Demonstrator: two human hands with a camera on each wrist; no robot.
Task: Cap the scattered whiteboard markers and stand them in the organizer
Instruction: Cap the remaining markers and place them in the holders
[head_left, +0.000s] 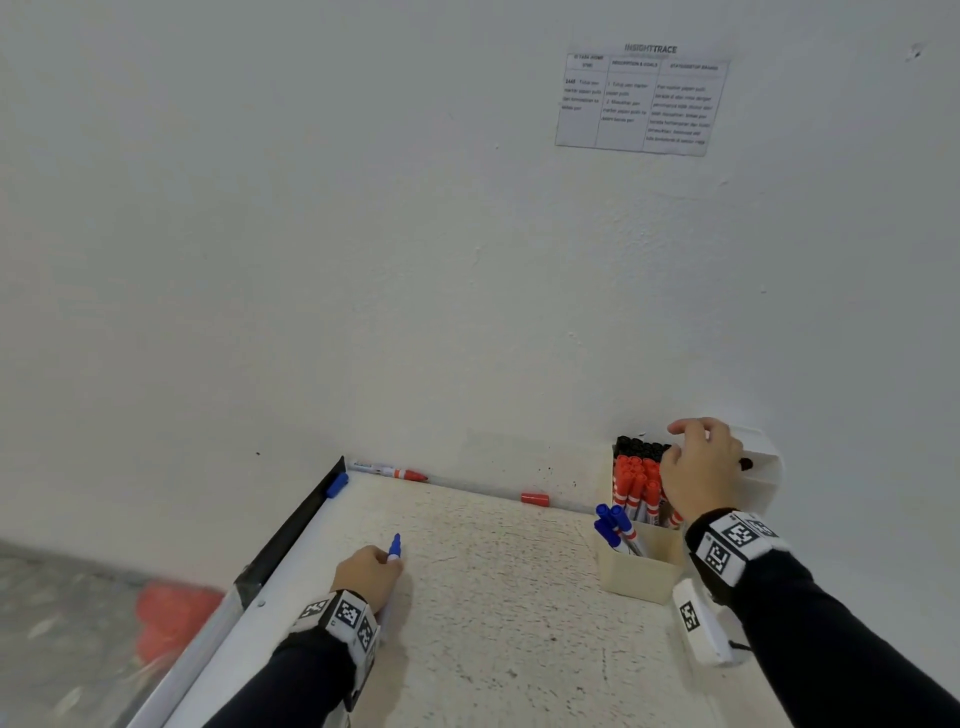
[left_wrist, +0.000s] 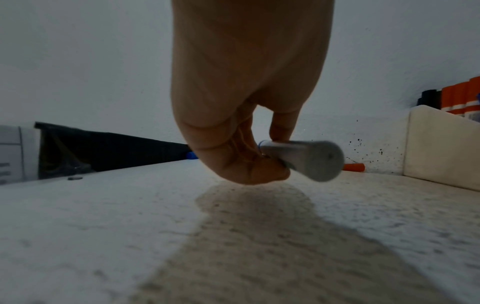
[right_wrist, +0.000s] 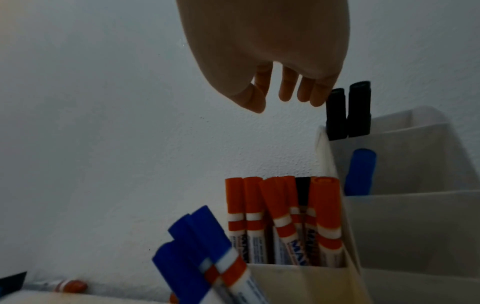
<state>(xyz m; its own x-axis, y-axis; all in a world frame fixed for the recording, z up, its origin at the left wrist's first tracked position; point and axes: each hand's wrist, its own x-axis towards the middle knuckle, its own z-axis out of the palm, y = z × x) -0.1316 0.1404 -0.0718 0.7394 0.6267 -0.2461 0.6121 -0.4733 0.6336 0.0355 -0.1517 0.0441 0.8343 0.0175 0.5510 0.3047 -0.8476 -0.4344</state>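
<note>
While uncapped, blue marker (head_left: 395, 546) | white barrel | left hand (head_left: 368, 576) grips

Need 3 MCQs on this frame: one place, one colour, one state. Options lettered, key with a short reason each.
1. Where does the loose red cap lie?
A. on the table by the wall
B. inside the organizer
C. in the right hand

2. What colour is the tip end of the marker in the left hand?
A. black
B. blue
C. green

3. What state is the right hand in?
A. gripping a red marker
B. flat on the table
C. open, holding nothing, above the organizer

Key: 1 A, the cap lies alone at the wall's foot; 2 B, a blue uncapped end sticks out past the fingers; 3 C, the right wrist view shows relaxed fingers around nothing.
</note>
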